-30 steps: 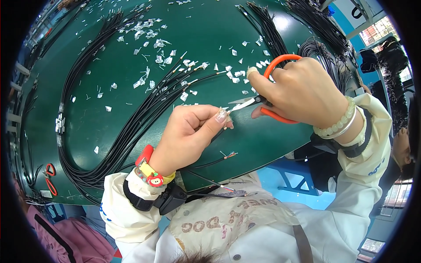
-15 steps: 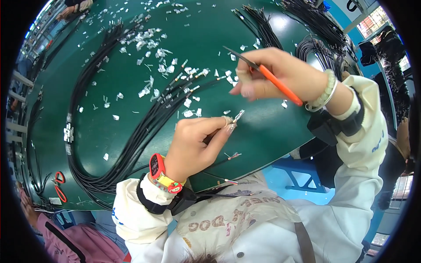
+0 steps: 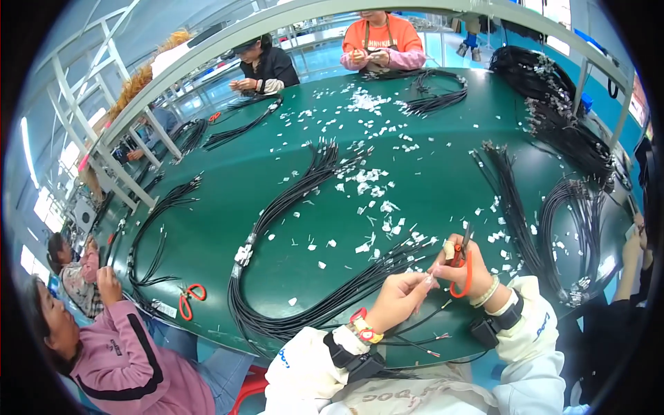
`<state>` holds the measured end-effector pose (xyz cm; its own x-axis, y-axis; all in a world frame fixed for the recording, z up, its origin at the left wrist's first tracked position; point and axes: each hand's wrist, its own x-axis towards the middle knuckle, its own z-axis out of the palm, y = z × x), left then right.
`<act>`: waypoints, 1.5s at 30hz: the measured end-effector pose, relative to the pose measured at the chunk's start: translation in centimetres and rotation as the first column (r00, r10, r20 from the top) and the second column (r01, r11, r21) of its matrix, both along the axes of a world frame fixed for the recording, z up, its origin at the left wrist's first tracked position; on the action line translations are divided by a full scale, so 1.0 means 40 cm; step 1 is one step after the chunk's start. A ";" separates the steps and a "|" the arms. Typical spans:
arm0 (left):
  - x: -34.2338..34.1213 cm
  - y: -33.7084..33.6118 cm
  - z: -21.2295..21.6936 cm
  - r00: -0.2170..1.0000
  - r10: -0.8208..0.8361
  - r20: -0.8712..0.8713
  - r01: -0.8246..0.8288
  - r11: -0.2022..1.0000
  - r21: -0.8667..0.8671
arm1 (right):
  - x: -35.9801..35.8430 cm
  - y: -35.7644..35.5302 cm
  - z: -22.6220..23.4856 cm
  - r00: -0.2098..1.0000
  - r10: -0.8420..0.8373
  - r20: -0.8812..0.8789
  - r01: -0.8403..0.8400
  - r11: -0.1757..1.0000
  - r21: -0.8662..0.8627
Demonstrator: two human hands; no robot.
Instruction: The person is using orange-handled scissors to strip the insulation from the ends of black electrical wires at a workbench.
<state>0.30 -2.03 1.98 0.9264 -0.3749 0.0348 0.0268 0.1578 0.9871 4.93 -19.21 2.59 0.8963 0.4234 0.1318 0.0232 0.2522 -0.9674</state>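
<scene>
My left hand (image 3: 400, 299) is closed in a pinch, fingertips round the end of a thin black cable; the tip itself is small and mostly hidden. My right hand (image 3: 477, 268) grips orange-handled scissors (image 3: 468, 278), dark blades pointing up and away from me. Its thumb and finger meet the left fingertips at the cable end. Just beyond my hands lies a long curved bundle of black cables (image 3: 277, 319), its stripped ends fanned toward the right hand. A few loose cable ends (image 3: 432, 339) with bare coloured wires lie nearer my body.
White scraps (image 3: 370, 183) litter the green table (image 3: 207, 235). Other cable bundles (image 3: 512, 200) lie to the right, with a large pile (image 3: 553, 111) behind. Red-handled scissors (image 3: 192, 299) rest at the left edge. Co-workers sit left and across; a metal frame (image 3: 228, 52) spans overhead.
The view has tilted up, showing the far table and co-workers. My right hand, earlier apart with the scissors raised, has come down to meet the left fingertips at the cable end.
</scene>
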 end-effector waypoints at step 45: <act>0.174 -0.189 -0.121 0.581 0.550 0.600 -0.406 0.835 -0.372 | 0.246 -0.285 -0.243 0.525 0.305 0.795 0.184 0.871 -0.455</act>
<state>7.24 -9.61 -2.84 0.6664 0.1956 0.7195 -0.7444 0.1191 0.6570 14.78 -30.62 -7.14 0.4383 0.6929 0.5725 0.8627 -0.1456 -0.4843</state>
